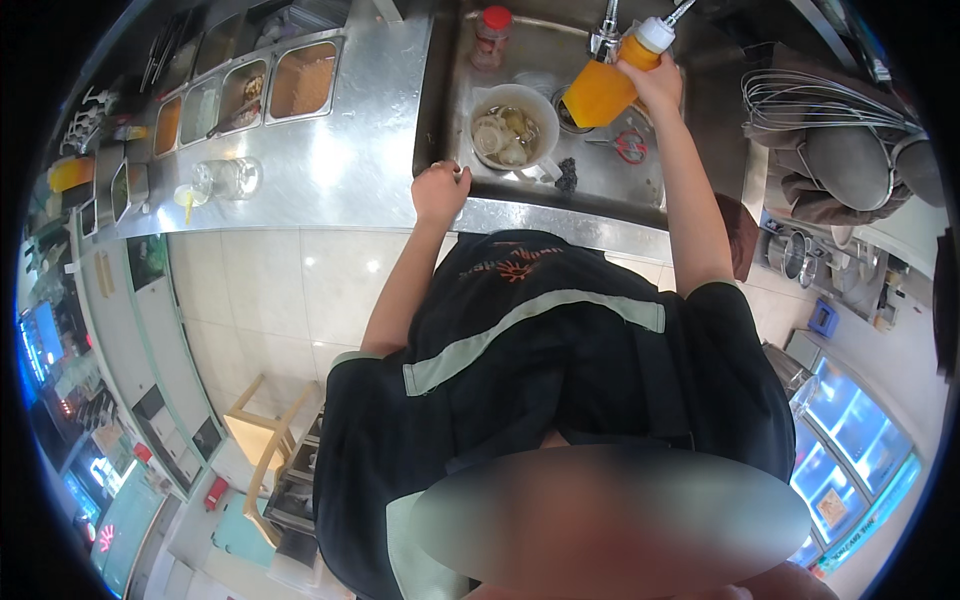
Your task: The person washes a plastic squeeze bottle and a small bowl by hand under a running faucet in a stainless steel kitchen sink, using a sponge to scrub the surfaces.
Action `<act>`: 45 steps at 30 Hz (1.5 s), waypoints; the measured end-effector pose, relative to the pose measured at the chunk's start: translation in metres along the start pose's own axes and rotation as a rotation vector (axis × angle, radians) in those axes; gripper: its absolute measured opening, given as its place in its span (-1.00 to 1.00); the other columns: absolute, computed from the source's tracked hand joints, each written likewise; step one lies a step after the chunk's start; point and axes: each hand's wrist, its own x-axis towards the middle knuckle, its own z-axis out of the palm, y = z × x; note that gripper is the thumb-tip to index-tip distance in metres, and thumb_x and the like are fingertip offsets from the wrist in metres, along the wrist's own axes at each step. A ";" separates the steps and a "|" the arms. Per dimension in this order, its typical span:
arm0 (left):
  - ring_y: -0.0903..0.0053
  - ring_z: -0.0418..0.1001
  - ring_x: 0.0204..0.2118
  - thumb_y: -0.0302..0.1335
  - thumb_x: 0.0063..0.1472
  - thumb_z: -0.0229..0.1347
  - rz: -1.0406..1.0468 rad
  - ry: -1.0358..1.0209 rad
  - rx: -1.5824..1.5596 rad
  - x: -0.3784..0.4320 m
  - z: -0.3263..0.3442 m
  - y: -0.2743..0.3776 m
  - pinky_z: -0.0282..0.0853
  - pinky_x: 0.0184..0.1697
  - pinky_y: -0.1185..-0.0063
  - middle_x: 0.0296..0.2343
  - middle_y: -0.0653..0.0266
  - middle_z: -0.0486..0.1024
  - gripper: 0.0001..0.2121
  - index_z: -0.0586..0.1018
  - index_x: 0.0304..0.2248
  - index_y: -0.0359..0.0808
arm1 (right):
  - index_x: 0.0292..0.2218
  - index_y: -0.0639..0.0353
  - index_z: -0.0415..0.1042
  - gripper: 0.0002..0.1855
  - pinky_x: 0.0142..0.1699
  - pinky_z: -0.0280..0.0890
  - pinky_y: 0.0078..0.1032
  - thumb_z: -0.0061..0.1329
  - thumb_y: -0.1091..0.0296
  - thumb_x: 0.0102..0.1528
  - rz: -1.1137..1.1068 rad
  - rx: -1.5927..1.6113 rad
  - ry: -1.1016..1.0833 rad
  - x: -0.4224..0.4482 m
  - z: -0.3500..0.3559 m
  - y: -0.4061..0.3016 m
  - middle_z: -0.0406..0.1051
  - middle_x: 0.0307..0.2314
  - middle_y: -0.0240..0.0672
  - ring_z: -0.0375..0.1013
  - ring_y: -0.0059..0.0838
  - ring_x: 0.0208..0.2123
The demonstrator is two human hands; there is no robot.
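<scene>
My right hand (657,84) grips a squeeze bottle (601,93) of orange-yellow colour with a white cap, held over the sink (517,184) beside the faucet (604,41). The cap end points to the upper right. My left hand (441,193) rests with curled fingers on the sink's near-left edge and appears to hold nothing. Between the hands a white plastic pitcher (550,112) stands in the sink, with pale, cup-like pieces in liquid inside. Red-handled scissors (628,146) lie to its right, near a dark clump (568,174). The drain (564,105) is partly hidden by the bottle.
A red-lidded jar (491,41) stands at the sink's back left. A clear glass jar (229,178) lies on the steel counter (360,150), below food pans (304,79). Whisks (817,105) and a strainer (847,169) sit right of the sink. A wooden chair (259,431) stands behind me.
</scene>
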 end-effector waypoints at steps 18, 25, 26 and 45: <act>0.31 0.46 -0.47 -0.22 0.04 0.01 -0.003 0.001 -0.009 0.000 0.000 0.001 0.35 -0.41 0.41 -0.54 0.20 0.48 -0.76 0.52 -0.52 -0.23 | -0.24 0.24 0.35 -0.21 -0.12 0.29 -0.39 0.19 -0.16 -0.44 -0.053 -0.093 0.015 0.001 -0.002 0.000 0.41 -0.29 -0.13 0.42 -0.22 -0.23; 0.34 0.48 -0.47 -0.24 0.02 0.03 -0.011 0.009 -0.005 -0.001 -0.001 0.001 0.37 -0.40 0.44 -0.54 0.21 0.49 -0.77 0.54 -0.52 -0.25 | -0.24 0.23 0.35 -0.22 -0.12 0.30 -0.38 0.20 -0.15 -0.43 -0.037 -0.065 0.012 0.000 -0.001 -0.003 0.41 -0.28 -0.16 0.42 -0.24 -0.22; 0.34 0.48 -0.47 -0.24 0.02 0.03 -0.010 0.008 -0.005 -0.001 -0.001 0.002 0.37 -0.40 0.44 -0.54 0.21 0.49 -0.77 0.54 -0.52 -0.25 | -0.24 0.23 0.35 -0.22 -0.12 0.30 -0.38 0.20 -0.15 -0.43 -0.036 -0.066 0.012 0.001 -0.001 0.000 0.41 -0.28 -0.16 0.42 -0.24 -0.22; 0.34 0.48 -0.46 -0.24 0.03 0.02 -0.018 -0.020 0.003 0.000 -0.004 0.004 0.37 -0.39 0.43 -0.52 0.20 0.49 -0.75 0.54 -0.51 -0.26 | -0.22 0.20 0.34 -0.22 -0.10 0.29 -0.38 0.18 -0.15 -0.43 -0.045 -0.079 0.018 0.003 -0.001 0.003 0.39 -0.26 -0.17 0.40 -0.25 -0.20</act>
